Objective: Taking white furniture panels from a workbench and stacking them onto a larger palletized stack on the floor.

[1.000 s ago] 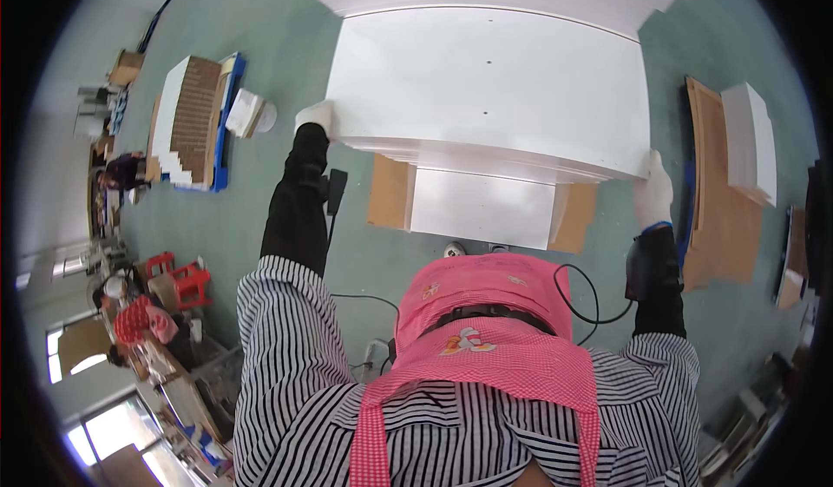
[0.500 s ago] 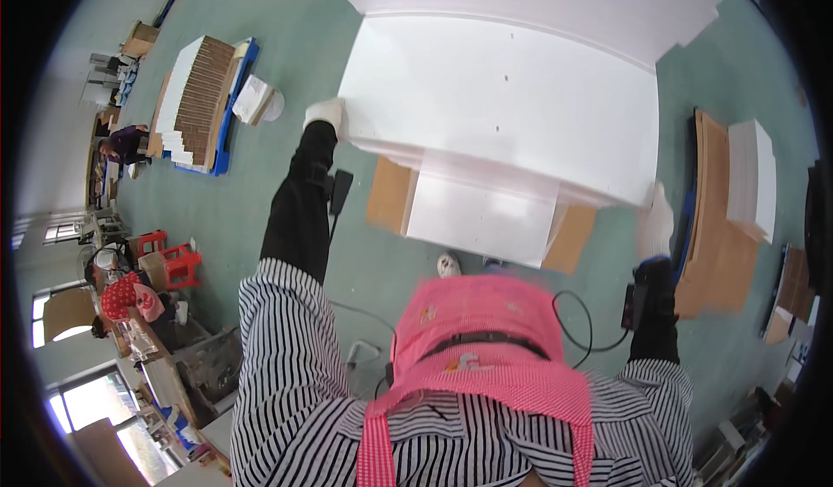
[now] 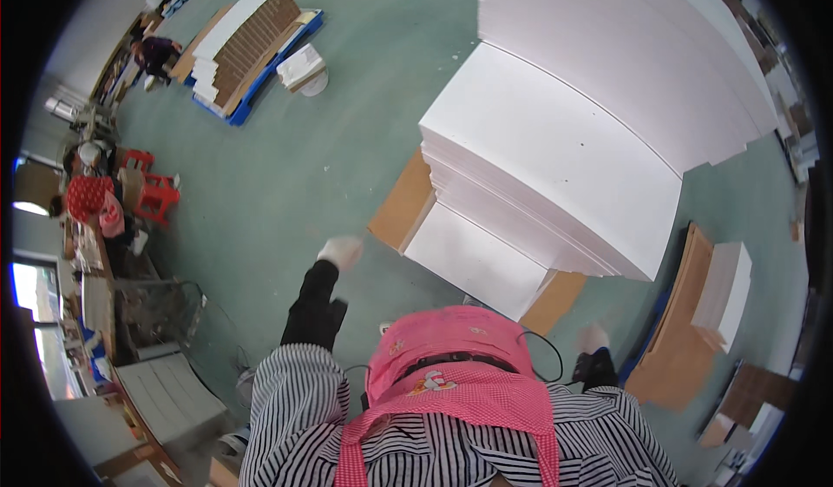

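Observation:
My left hand (image 3: pixel 343 251), in a whitish glove, hangs over the floor left of the stacks, apart from them. Motion smears its fingers. Low on the right, my right hand (image 3: pixel 593 338) is close to my body and also blurred; nothing plainly shows in it. Ahead of me stands a tall stepped stack of large white boards (image 3: pixel 555 153), with a few small dark marks on its top sheet. At its near side a lower white sheet (image 3: pixel 477 253) lies between brown cardboard pieces (image 3: pixel 404 200) that stick out left and right.
A blue pallet (image 3: pixel 252 96) at the far left bears stacked boards, with a white bucket (image 3: pixel 314 83) beside it. Brown cardboard (image 3: pixel 672 348) and white sheets (image 3: pixel 724 296) stand at right. Red stools (image 3: pixel 156 199) and people near benches are at left.
Both hands have come off the edges of the top white board and drawn back toward my body. My view has turned, so the stack now sits further right.

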The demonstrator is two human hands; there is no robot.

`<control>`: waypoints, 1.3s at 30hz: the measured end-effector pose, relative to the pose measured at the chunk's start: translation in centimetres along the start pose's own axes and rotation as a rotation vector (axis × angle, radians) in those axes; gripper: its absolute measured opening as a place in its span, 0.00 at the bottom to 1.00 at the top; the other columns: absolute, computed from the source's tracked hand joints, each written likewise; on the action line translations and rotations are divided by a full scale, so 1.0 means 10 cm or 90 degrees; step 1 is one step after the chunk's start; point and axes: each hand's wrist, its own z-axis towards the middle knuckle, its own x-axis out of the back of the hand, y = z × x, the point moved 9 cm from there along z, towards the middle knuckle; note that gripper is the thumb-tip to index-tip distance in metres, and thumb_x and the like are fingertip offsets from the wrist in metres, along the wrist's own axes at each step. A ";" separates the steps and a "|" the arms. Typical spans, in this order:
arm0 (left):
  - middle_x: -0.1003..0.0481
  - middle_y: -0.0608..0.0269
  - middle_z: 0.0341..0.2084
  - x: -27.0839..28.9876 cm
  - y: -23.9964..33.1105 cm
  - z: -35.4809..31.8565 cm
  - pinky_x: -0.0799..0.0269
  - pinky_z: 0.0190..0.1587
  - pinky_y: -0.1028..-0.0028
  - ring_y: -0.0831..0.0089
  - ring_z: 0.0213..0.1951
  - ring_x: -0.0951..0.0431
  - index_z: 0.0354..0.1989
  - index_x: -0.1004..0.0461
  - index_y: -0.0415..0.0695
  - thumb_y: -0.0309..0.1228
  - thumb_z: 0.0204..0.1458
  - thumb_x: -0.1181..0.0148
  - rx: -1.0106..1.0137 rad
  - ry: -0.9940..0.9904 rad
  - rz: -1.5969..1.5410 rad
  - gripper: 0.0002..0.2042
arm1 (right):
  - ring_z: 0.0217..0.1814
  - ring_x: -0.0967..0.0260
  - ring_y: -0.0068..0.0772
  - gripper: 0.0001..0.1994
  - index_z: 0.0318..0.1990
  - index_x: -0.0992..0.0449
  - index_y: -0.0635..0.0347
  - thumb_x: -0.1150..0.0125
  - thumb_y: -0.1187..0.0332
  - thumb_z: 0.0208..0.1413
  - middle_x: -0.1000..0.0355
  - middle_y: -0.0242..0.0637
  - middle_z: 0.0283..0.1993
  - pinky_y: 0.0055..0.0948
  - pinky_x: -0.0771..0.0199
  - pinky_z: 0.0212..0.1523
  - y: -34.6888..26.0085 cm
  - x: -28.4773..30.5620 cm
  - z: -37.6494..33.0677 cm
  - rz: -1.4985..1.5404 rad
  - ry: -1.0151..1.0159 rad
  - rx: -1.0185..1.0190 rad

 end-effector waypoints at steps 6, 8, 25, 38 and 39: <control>0.21 0.53 0.34 -2.72 -0.51 -2.83 0.23 0.40 0.59 0.58 0.39 0.20 0.32 0.20 0.43 0.31 0.52 0.50 0.168 -0.265 -0.007 0.11 | 0.36 0.25 0.45 0.12 0.39 0.25 0.59 0.45 0.63 0.50 0.24 0.42 0.33 0.44 0.25 0.33 -1.77 0.24 0.16 -0.208 0.068 0.472; 0.21 0.53 0.35 -3.58 -0.30 -4.02 0.23 0.40 0.61 0.59 0.39 0.20 0.32 0.19 0.45 0.30 0.52 0.49 0.045 -0.351 -0.005 0.10 | 0.26 0.27 0.40 0.11 0.30 0.25 0.58 0.47 0.61 0.53 0.26 0.41 0.25 0.40 0.30 0.24 -2.61 1.07 0.33 -0.106 0.179 0.417; 0.25 0.48 0.45 -3.91 0.97 -5.82 0.32 0.53 0.60 0.51 0.52 0.27 0.42 0.22 0.43 0.44 0.53 0.52 0.952 0.072 -1.087 0.19 | 0.20 0.35 0.26 0.22 0.33 0.22 0.66 0.48 0.52 0.58 0.27 0.34 0.25 0.27 0.36 0.22 -9.01 1.83 -1.37 0.055 -0.202 0.592; 0.24 0.46 0.41 -4.13 1.60 -6.88 0.33 0.51 0.57 0.49 0.48 0.27 0.40 0.23 0.43 0.44 0.55 0.57 1.423 0.440 -1.144 0.20 | 0.27 0.28 0.32 0.21 0.32 0.22 0.64 0.52 0.53 0.59 0.24 0.38 0.26 0.32 0.29 0.31 -11.69 -0.72 -3.16 -0.617 -0.218 0.866; 0.24 0.47 0.41 -4.16 1.62 -6.91 0.33 0.52 0.57 0.50 0.48 0.27 0.41 0.23 0.43 0.44 0.55 0.57 1.445 0.416 -1.161 0.20 | 0.27 0.28 0.32 0.21 0.32 0.22 0.64 0.52 0.53 0.59 0.24 0.38 0.26 0.32 0.29 0.31 -11.72 -0.88 -3.48 -0.639 -0.223 0.877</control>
